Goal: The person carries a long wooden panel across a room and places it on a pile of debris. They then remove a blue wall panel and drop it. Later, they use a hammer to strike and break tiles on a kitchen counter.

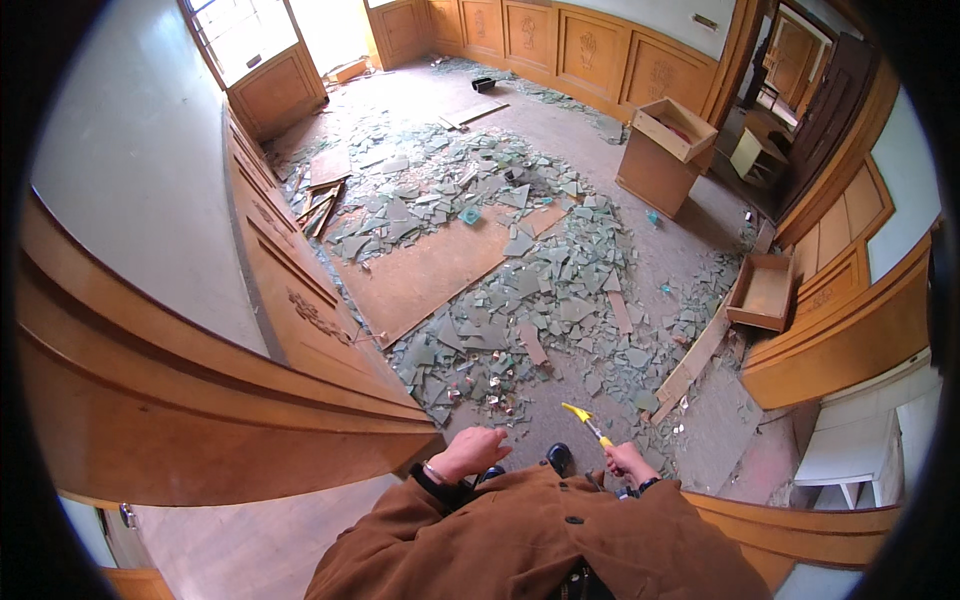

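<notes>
My right hand (628,461) is closed around the yellow grip of a hand tool (589,424) with a metal shaft and a yellow hooked head, which looks like a claw or small pick; its exact kind is not clear. The head points up and left, over bare floor. My left hand (471,452) is held at the left in front of my brown coat, its fingers bent, with no object visible in it. Past both hands, broken sheet glass (540,292) lies in a wide heap across the floor.
A wooden board (427,274) lies among the shards. A plank (694,360) and a drawer (761,291) are at the right. Farther back stands a wooden cabinet (656,172) with a drawer on top. Carved wood panelling (300,277) runs along the left wall; a doorway opens at upper right.
</notes>
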### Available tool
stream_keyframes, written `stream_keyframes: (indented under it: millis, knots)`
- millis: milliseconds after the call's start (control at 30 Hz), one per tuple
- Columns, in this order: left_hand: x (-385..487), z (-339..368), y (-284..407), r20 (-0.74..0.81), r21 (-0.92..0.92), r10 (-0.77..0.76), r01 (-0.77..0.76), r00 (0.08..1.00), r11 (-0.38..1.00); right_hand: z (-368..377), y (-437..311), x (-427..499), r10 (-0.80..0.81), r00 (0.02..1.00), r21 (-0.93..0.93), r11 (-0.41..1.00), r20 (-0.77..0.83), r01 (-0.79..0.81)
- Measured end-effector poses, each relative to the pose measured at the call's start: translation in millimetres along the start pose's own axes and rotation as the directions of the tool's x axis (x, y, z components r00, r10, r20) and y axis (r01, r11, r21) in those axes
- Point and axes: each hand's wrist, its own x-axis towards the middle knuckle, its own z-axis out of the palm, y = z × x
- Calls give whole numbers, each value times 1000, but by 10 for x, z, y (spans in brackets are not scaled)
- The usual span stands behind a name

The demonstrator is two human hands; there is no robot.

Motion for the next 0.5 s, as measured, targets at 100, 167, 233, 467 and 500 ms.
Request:
stream_keyframes:
  millis: [100, 167, 233, 467, 500]
  knots:
    - [-18, -10, 4, -7, -8, 2, -2, 1000, 1000, 9, 8, -9, -8, 1000, 16, 1000, 15, 8]
    - [-18, -17, 24, -17, -35, 7, -8, 1000, 999, 15, 14, -4, 0, 1000, 10, 1000, 3, 0]
    - [-33, -30, 40, -28, -96, 1, -4, 1000, 995, 25, 27, 8, -33, 999, -47, 998, -2, 33]
    - [-14, -89, 47, 12, -57, 15, -14, 1000, 998, 56, 110, 26, -43, 998, -42, 998, -35, 41]
    - [-32, -94, 39, 17, -58, 16, -15, 1000, 998, 52, 130, 10, -48, 998, -66, 997, -33, 45]
